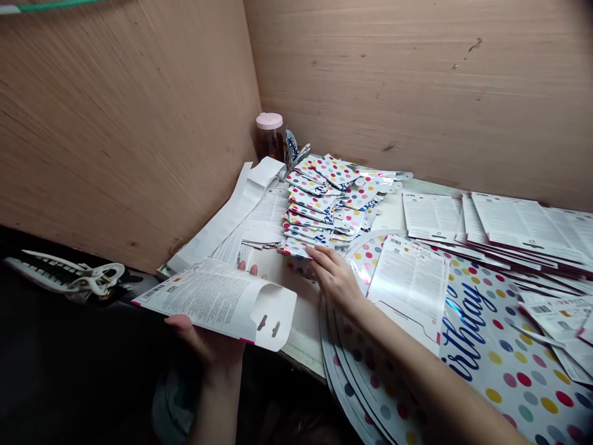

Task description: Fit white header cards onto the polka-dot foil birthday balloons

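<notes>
My left hand [215, 343] grips a white printed cardboard envelope [208, 296] from below, thumb at the near edge and fingertips showing past the far edge. The envelope's flap end, with two hang holes, points right. My right hand [337, 278] reaches across to the near end of a row of folded polka-dot foil balloons [308, 216]. Its fingers are closed on the nearest folded balloon [296, 247]; the thumb is hidden. Beneath my right forearm lie flat, round polka-dot foil balloons [500, 346] with blue lettering. Another white envelope [410, 284] rests on them.
Stacks of printed envelopes [504, 222] cover the right side. White paper strips [217, 216] and more printed cards [266, 216] lie by the left panel. A pink-lidded jar [269, 133] stands in the corner. Wooden panels [417, 80] enclose the table. A white hair clip [69, 275] is at far left.
</notes>
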Available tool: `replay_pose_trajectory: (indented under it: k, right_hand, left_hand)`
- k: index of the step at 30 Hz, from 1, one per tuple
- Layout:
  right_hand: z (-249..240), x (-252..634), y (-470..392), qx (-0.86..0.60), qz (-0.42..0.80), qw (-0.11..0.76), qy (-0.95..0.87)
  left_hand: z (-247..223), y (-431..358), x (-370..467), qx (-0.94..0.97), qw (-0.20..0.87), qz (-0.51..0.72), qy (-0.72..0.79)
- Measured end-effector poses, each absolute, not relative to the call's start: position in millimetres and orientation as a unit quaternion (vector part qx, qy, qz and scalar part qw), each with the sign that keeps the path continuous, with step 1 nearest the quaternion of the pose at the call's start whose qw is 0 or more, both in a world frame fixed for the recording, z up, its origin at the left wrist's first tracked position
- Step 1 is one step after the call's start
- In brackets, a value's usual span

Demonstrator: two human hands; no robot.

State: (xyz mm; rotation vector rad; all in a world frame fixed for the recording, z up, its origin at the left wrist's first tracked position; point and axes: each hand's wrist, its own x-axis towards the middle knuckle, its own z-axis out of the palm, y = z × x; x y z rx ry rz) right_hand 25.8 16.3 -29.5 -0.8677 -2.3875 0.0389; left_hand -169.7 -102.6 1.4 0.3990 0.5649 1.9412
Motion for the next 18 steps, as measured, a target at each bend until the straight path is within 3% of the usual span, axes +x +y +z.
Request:
replay_pose_trajectory:
  k: [3, 5, 13, 18]
  right_hand:
    - [2.7, 53.6, -18.5, -0.253, 0.094, 0.431, -0.861]
    - [22.7, 71.5, -46.7, -0.201, 0.133, 0.465, -0.852]
    - [55.5, 97.4, -89.3, -0.178, -0.041, 0.294, -0.938]
    - [55.1, 92.3, -94.7, -0.241, -0.087, 0.277, -0.926]
  left_hand:
    - [9.0, -95.7, -165.0, 0.17, 0.532, 0.797, 0.23]
    - [15.6, -89.2, -160.8, 0.162, 0.526, 0.8, 0.241]
    - [18.9, -83.6, -133.2, 0.136, 0.575, 0.773, 0.234]
    - [16.2, -88.7, -116.5, 0.136, 0.637, 0.735, 0.185]
